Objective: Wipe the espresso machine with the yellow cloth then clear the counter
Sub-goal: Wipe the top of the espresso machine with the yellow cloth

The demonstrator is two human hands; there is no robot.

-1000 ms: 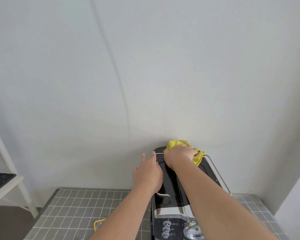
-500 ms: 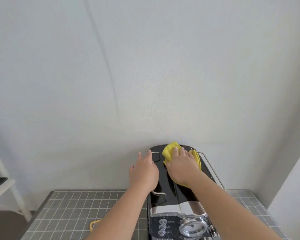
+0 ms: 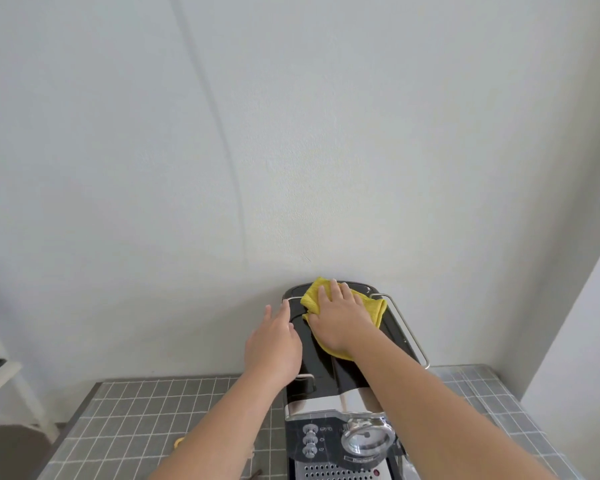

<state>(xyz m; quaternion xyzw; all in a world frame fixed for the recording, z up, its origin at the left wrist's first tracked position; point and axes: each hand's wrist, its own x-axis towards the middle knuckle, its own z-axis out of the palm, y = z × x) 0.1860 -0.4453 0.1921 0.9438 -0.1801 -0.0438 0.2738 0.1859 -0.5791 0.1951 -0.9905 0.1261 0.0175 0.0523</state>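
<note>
The espresso machine point(image 3: 323, 375) stands against the wall, black glossy top, chrome front with a round gauge and knobs. My right hand point(image 3: 340, 320) lies flat on the yellow cloth point(image 3: 373, 306), pressing it onto the machine's top near the back. My left hand point(image 3: 274, 344) rests with fingers spread on the top's left edge, by the left metal rail. Part of the cloth is hidden under my right palm.
The counter point(image 3: 136, 427) has a grey tiled surface with white grid lines. A small yellow item point(image 3: 179, 442) peeks out beside my left forearm. A white shelf frame point(image 3: 0, 372) stands at the far left. A white wall panel point(image 3: 575, 358) borders the right.
My right hand went from bunching the cloth at the back edge to lying flat on it, and slid it forward over the top. The view has tilted down, showing more of the machine's front.
</note>
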